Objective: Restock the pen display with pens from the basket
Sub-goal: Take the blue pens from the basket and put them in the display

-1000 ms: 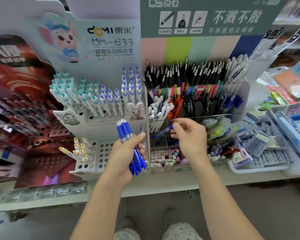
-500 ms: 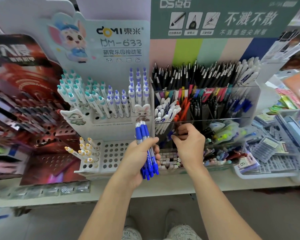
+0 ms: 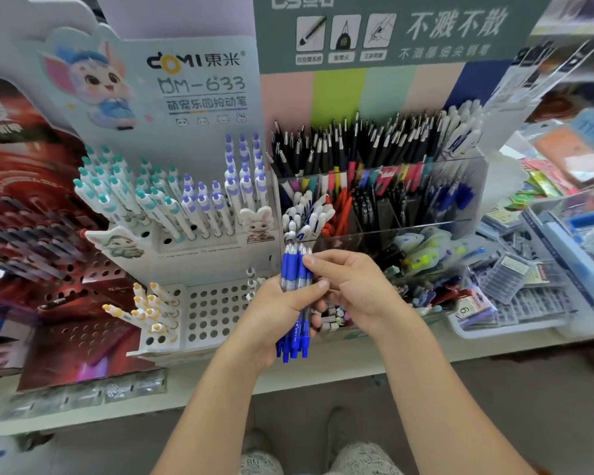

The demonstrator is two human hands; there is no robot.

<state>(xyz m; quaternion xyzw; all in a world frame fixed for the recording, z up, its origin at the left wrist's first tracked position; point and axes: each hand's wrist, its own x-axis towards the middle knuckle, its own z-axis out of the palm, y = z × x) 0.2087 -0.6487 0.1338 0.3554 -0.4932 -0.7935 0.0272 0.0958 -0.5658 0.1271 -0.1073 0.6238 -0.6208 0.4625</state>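
My left hand [image 3: 275, 310] grips a bundle of several blue pens [image 3: 294, 344], held upright just in front of the clear acrylic pen display [image 3: 426, 228]. My right hand [image 3: 357, 289] meets the bundle from the right. Its fingertips pinch one blue pen [image 3: 306, 269] near the top of the bundle. The display's compartments hold white-and-blue pens [image 3: 309, 217], red pens [image 3: 342, 214], black pens [image 3: 367, 207] and blue pens [image 3: 450, 197]. The back row is full of black pens [image 3: 357, 142].
To the left stands a white pegboard-style pen stand [image 3: 213, 303] with teal and purple pens [image 3: 186, 200] and yellow-capped ones [image 3: 148, 310]. A white tray of refills [image 3: 508, 323] and a blue-rimmed bin [image 3: 583, 228] sit at the right. The shelf edge [image 3: 199, 382] runs below my hands.
My right hand carried a single blue pen into the display's front compartment, let it go, and came back to the bundle. My left hand moved the bundle right, closer to the display.
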